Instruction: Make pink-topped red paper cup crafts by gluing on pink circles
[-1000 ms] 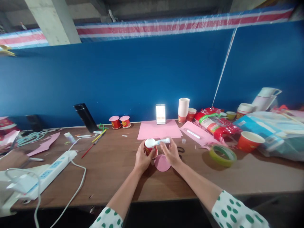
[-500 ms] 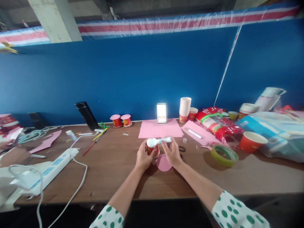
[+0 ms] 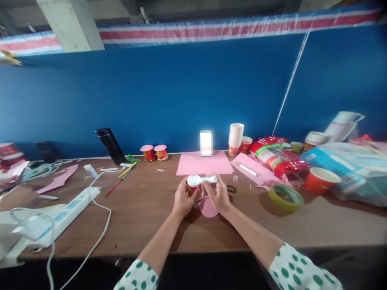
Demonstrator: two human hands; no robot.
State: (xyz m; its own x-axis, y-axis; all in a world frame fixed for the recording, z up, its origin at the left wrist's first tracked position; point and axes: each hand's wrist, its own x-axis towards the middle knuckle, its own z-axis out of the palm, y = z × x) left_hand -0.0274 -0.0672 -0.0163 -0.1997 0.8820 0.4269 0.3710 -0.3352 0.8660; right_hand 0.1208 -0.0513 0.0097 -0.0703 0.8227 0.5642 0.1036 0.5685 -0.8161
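Note:
My left hand [image 3: 185, 199] is closed round a small red paper cup [image 3: 193, 184], its white round end facing up. Between the fingers of my right hand [image 3: 220, 195] is a white glue stick [image 3: 209, 179], held nearly level with its tip at the cup's rim. Whether the tip touches the rim is hard to make out. A pink paper disc [image 3: 208, 207] lies on the table just below both hands. Black scissor handles [image 3: 231, 193] show to the right of my right hand, the rest hidden. A small clear cap [image 3: 235, 178] lies a little farther back.
Pink paper sheets [image 3: 196, 164] lie behind my hands. Two red cups with pink discs [image 3: 148, 153] stand at the back left, near a black bottle [image 3: 110, 146]. A power strip [image 3: 69, 215] with loose cables is at left, beside another person's hand [image 3: 22, 197]. Green tape [image 3: 286, 198] is at right.
The glue stick has shifted very slightly left against the cup's rim, with my right hand. My left hand keeps the cup in nearly the same place.

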